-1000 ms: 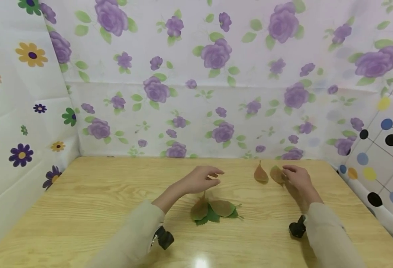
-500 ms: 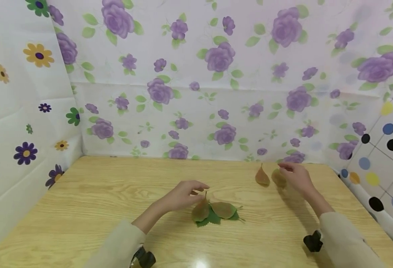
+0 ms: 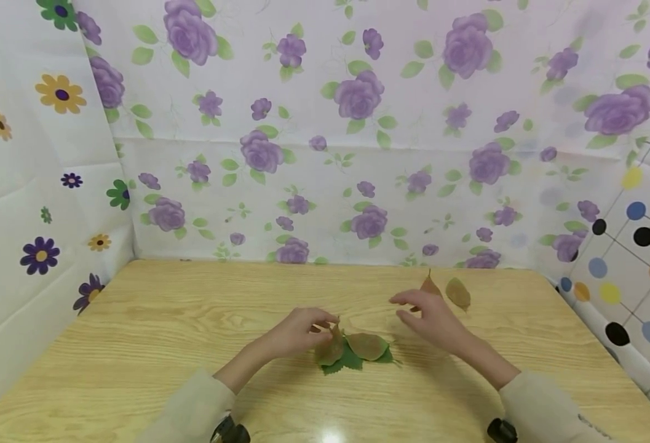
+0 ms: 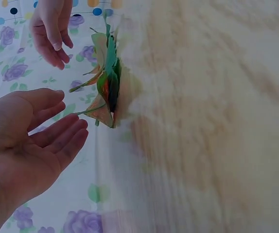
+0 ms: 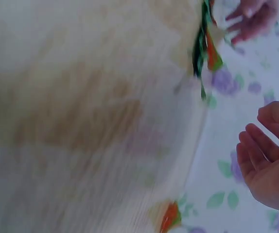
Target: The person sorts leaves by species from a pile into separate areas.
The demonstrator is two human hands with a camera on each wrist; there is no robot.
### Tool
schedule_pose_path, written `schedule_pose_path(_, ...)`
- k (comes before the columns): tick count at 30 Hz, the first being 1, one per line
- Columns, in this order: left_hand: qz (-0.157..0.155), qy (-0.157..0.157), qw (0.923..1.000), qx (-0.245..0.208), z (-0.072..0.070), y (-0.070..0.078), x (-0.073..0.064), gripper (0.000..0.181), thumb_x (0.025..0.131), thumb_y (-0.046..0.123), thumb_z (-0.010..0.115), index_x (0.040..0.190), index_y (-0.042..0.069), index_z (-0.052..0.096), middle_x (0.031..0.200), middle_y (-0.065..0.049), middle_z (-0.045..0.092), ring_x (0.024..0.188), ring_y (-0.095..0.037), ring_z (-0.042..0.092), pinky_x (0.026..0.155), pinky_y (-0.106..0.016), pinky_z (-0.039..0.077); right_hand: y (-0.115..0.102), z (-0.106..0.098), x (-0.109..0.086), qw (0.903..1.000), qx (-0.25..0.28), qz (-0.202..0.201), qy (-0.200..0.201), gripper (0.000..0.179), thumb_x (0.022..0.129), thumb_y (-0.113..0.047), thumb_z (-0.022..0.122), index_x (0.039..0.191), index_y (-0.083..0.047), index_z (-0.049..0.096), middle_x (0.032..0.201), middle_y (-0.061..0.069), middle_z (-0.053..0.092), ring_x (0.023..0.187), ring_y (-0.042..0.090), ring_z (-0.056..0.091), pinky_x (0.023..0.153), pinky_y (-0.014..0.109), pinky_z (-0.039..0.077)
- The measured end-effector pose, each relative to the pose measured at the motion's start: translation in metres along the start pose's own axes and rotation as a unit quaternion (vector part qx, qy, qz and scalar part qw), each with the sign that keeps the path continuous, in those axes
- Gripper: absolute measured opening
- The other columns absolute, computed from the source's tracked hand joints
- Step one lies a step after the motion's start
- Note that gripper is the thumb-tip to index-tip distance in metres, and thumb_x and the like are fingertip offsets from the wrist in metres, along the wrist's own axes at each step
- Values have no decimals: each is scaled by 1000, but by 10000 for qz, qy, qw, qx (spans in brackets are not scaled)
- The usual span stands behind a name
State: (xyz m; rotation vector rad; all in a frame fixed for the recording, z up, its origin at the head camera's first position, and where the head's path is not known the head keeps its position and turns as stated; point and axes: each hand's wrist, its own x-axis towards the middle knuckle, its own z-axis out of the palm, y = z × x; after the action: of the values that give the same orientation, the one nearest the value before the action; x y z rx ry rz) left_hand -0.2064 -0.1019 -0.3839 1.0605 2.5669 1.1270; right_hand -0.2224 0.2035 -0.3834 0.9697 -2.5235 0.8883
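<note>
On the wooden table lies a small cluster of leaves: green serrated leaves (image 3: pixel 350 360) underneath, a brownish leaf (image 3: pixel 330 352) on the left and another brownish-green leaf (image 3: pixel 367 346) on the right. My left hand (image 3: pixel 298 334) is beside the left leaf, thumb and fingers apart near its stem. In the left wrist view the fingertips of that hand (image 4: pixel 30 141) come close to a stem; whether they touch is unclear. My right hand (image 3: pixel 432 319) hovers right of the cluster, holding nothing, fingers loosely bent. It partly covers a reddish-brown leaf (image 3: pixel 429 285) behind it.
A yellowish-green leaf (image 3: pixel 459 293) lies alone at the back right of the table (image 3: pixel 192 307). Flower-patterned cloth (image 3: pixel 313 197) rises behind the table's back edge, with more printed cloth on both sides.
My right hand has left the yellowish-green leaf at the back right and moved left toward the cluster. My left hand has come down and back to the cluster's left side.
</note>
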Motion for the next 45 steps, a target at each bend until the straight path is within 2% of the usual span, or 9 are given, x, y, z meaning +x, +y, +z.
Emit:
schedule_pose_path(4, 27, -104, 9999, 96, 2, -1, -3, 28, 93, 0, 61, 120, -9, 61, 117, -21, 63, 105, -34, 62, 85, -31, 53, -19, 13, 1, 9973, 131, -249, -679, 23, 89, -1, 66, 112, 1, 67, 112, 11, 67, 100, 27, 64, 76, 36, 55)
schedule_pose_path(8, 233, -283, 9980, 518, 5, 2, -7, 26, 91, -2, 63, 116, -7, 64, 111, -17, 66, 103, -29, 63, 83, -26, 52, -31, 19, 1, 9932, 205, -222, -1123, 25, 90, 0, 65, 114, 2, 67, 115, 13, 66, 103, 28, 63, 77, 34, 55)
schedule_pose_path(11, 565, -525, 9897, 1207, 7, 6, -10, 25, 90, -2, 64, 115, -6, 66, 114, -17, 66, 106, -26, 62, 86, -23, 50, -36, 22, 3, 9903, 243, -107, -1366, 25, 90, -1, 65, 115, 2, 66, 116, 14, 65, 104, 29, 63, 77, 33, 55)
schedule_pose_path(14, 849, -701, 9770, 1828, 9, 11, -13, 22, 91, -2, 63, 113, -6, 68, 120, -20, 63, 110, -28, 61, 88, -21, 49, -39, 25, 4, 9871, 256, -39, -1579, 25, 90, -4, 66, 115, 2, 67, 117, 14, 65, 104, 30, 62, 77, 33, 55)
schedule_pose_path(17, 967, -713, 9699, 2116, 11, 14, -15, 20, 91, -2, 63, 110, -6, 69, 122, -21, 61, 110, -29, 61, 87, -19, 49, -41, 29, 6, 9850, 228, -8, -1712, 27, 89, -4, 67, 116, 3, 66, 116, 13, 65, 103, 29, 63, 78, 34, 55)
schedule_pose_path(25, 1009, -639, 9671, 2247, 14, 10, -16, 21, 91, 0, 64, 111, -6, 68, 124, -22, 59, 111, -28, 61, 88, -19, 48, -42, 40, 7, 9808, 118, -226, -1932, 26, 87, -3, 70, 113, -2, 69, 108, 6, 68, 99, 21, 63, 81, 32, 53)
schedule_pose_path(31, 1199, -496, 9618, 2411, 15, 12, -17, 19, 90, 0, 66, 109, -5, 70, 110, -17, 68, 100, -21, 65, 85, -18, 49, -43, 46, 6, 9791, -307, -434, -1961, 32, 84, -2, 73, 115, -2, 68, 112, 9, 65, 104, 25, 61, 84, 34, 53)
schedule_pose_path(38, 1189, -449, 9644, 2318, 17, 8, -17, 19, 90, -2, 65, 108, -4, 70, 106, -14, 69, 99, -20, 65, 85, -19, 49, -45, 46, 7, 9781, -491, -502, -1957, 34, 81, 0, 76, 114, -4, 68, 111, 9, 65, 103, 26, 61, 82, 34, 53)
schedule_pose_path(45, 1124, -439, 9674, 2224, 17, 6, -17, 18, 91, -1, 64, 108, -2, 70, 106, -12, 69, 99, -18, 65, 85, -18, 49, -49, 48, 10, 9808, -705, -500, -1749, 37, 77, 2, 78, 112, -1, 68, 105, 8, 63, 96, 24, 60, 77, 32, 53)
